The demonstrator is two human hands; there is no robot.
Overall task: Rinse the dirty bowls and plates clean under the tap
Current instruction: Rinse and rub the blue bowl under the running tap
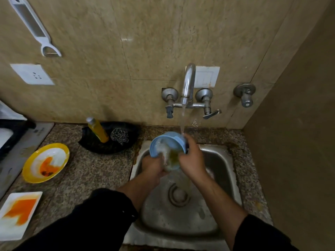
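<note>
Speckled granite counter (90, 169) holds 1 yellow plate (56, 154), 1 white square plate (10, 230), 1 black tray (108, 147)

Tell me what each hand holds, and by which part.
The blue bowl. The right hand grips its right rim; the left hand is at its lower edge, but blur hides whether it grips or rubs.

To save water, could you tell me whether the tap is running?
Running: a stream falls from the tap onto the blue bowl over the sink.
</note>
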